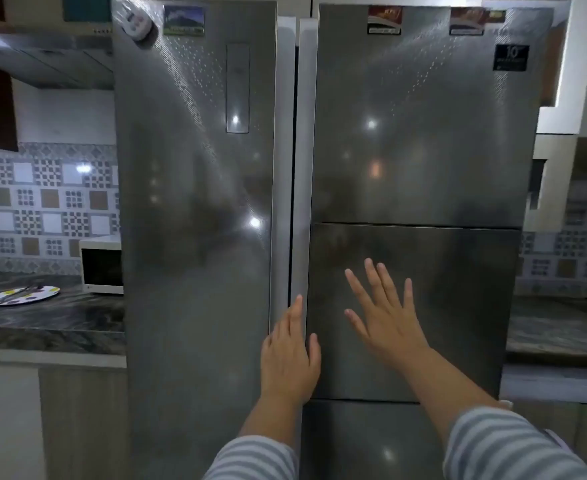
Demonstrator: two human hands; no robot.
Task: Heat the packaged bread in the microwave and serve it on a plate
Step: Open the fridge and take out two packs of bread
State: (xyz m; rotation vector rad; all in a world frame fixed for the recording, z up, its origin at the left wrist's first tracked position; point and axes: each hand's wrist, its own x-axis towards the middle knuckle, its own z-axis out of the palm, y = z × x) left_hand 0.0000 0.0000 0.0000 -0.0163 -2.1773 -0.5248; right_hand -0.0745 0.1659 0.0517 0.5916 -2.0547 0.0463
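Both hands lie flat on the grey fridge [406, 133]: left hand [290, 355] at its centre seam, right hand [385, 313] spread wide. Left of the fridge, a dark marble counter [60, 317] bears a plate [22, 295] and microwave [101, 266].

My sleeves [513, 448]: grey-and-white horizontal stripes, soft knit, both forearms, lower frame. Both hands bare, no rings.

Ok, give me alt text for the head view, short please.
Both hands reach a closed two-door grey fridge: left hand at the centre handle, right hand spread flat on the right door. Left, a counter holds a plate and white microwave.
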